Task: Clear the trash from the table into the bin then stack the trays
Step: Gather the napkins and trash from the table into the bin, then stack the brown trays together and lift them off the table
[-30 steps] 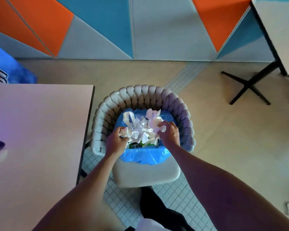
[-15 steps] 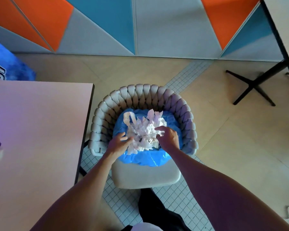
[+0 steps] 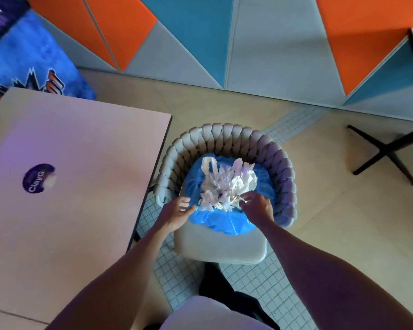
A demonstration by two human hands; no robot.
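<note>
A blue-lined bin [image 3: 224, 221] sits on the seat of a woven-backed chair [image 3: 227, 134] in front of me. Crumpled white paper and plastic trash [image 3: 227, 184] fills its top. My left hand [image 3: 177, 211] hovers at the bin's near left rim with fingers loosely curled, off the trash. At the near right rim, my right hand [image 3: 258, 207] has its bent fingertips touching the edge of the trash. The pale table [image 3: 81, 186] stands to the left. No trays are in view.
A round purple sticker [image 3: 38, 178] is on the table top. A second table's black cross foot [image 3: 386, 151] stands on the floor at the right. A blue printed panel [image 3: 29, 67] leans behind the table, and a wall of orange, blue and grey panels runs across the back.
Both hands gripped the white trash over the bin, pushed it down, and have now drawn back toward the near rim. The trash stays in the bin. The view has shifted left.
</note>
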